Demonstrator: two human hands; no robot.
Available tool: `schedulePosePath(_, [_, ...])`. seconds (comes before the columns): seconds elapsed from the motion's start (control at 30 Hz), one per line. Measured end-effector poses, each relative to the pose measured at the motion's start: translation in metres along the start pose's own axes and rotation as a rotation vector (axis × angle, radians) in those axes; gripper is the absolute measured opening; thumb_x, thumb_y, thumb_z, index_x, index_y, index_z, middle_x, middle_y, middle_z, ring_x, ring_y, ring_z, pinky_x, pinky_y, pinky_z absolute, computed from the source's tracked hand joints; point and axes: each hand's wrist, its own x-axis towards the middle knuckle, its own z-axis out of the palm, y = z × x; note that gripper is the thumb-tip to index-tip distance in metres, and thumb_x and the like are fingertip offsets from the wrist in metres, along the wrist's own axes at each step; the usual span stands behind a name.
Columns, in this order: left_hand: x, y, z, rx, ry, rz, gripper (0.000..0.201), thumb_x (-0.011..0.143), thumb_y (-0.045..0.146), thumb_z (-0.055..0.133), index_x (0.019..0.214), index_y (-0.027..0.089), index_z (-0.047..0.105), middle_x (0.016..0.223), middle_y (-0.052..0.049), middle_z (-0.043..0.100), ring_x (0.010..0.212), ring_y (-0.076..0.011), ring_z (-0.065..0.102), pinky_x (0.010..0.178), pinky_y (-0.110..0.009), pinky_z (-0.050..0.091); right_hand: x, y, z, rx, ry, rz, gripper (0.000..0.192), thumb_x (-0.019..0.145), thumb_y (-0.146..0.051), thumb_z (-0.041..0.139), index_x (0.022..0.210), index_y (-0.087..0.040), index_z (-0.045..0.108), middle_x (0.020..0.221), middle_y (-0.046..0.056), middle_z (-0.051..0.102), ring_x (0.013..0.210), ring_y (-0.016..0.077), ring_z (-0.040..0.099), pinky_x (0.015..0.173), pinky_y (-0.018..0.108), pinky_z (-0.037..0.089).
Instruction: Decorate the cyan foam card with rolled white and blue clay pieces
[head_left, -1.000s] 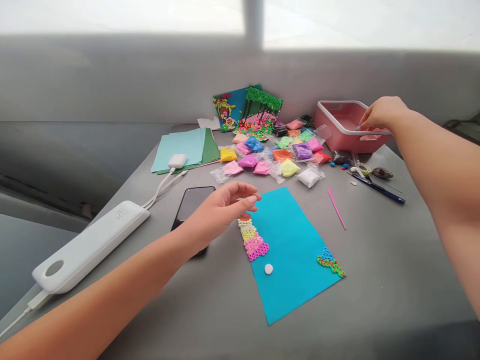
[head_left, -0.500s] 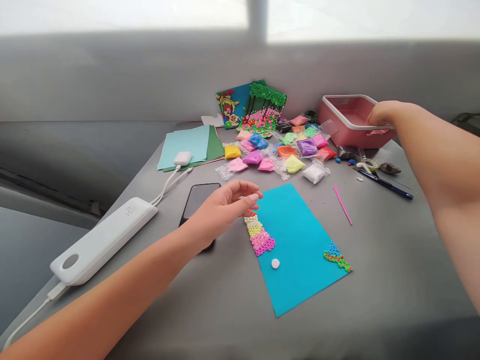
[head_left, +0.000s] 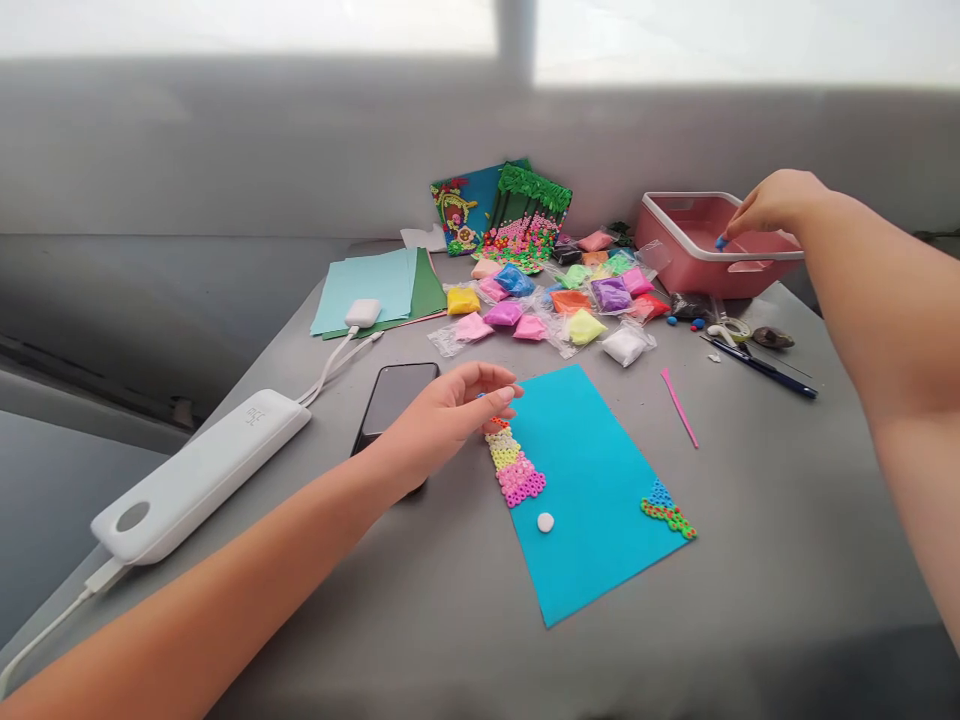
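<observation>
Left hand (head_left: 457,407) loosely spread, right hand (head_left: 776,207) pinching: a wrist knock could tip the pink box (head_left: 697,269), far right; a dragging left palm could skew the turquoise sheet (head_left: 600,490), near centre, or loosen its left-edge beads (head_left: 517,478); a jolt could shift the white lump (head_left: 545,522); a slack pinch could drop the blue bit (head_left: 721,243).

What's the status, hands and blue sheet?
Right hand at pink tub, pinching small blue piece. Left hand loosely curled at edge of blue sheet. Sheet flat; left hand partly covers bead strip.
</observation>
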Motion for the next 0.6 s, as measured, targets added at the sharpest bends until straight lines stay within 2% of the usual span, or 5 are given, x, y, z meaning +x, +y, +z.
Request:
schedulePosePath(0.1, [0.003,0.001,0.003,-0.014,-0.002,0.0,0.042,0.081,0.054,0.079,0.108,0.023,0.067,0.124,-0.007,0.069,0.101,-0.0207,0.071,0.098,-0.043,0.055,-0.012,-0.005,-0.008,0.077,-0.103,0.17,0.068,0.089,-0.062,0.049,0.094,-0.003,0.081,0.095,0.017,0.076,0.095,0.0231,0.07,0.075,0.036,0.045])
schedulePosePath(0.2, [0.001,0.002,0.004,-0.024,-0.011,-0.006,0.043,0.081,0.054,0.079,0.108,0.023,0.066,0.124,-0.007,0.068,0.102,-0.0211,0.07,0.099,-0.044,0.054,-0.021,-0.011,-0.006,0.203,-0.119,0.241,0.051,0.089,-0.047,0.059,0.103,-0.003,0.08,0.097,0.015,0.078,0.09,0.0172,0.07,0.081,0.033,0.046])
schedulePosePath(0.3, [-0.003,0.0,0.002,-0.032,-0.021,-0.02,0.044,0.082,0.054,0.079,0.11,0.023,0.065,0.125,-0.006,0.067,0.103,-0.0211,0.068,0.099,-0.044,0.053,-0.025,-0.014,0.002,0.35,-0.087,0.306,0.039,0.088,-0.033,0.066,0.107,-0.001,0.078,0.099,0.019,0.078,0.079,0.0108,0.068,0.078,0.029,0.048])
schedulePosePath(0.43, [-0.004,-0.002,-0.001,-0.042,0.0,-0.035,0.045,0.081,0.054,0.079,0.11,0.023,0.065,0.125,-0.006,0.066,0.102,-0.0206,0.067,0.101,-0.044,0.052,-0.022,-0.007,0.015,0.501,0.058,0.403,0.033,0.085,-0.022,0.072,0.106,0.004,0.075,0.098,0.022,0.078,0.071,0.0068,0.067,0.068,0.027,0.045])
schedulePosePath(0.6, [-0.004,0.002,0.003,-0.045,-0.002,-0.018,0.044,0.08,0.053,0.081,0.108,0.023,0.066,0.122,-0.006,0.067,0.098,-0.0197,0.067,0.098,-0.043,0.052,-0.009,0.014,0.033,0.614,0.363,0.388,0.037,0.076,-0.03,0.08,0.083,0.006,0.075,0.087,0.02,0.077,0.082,0.0099,0.067,0.072,0.034,0.041])
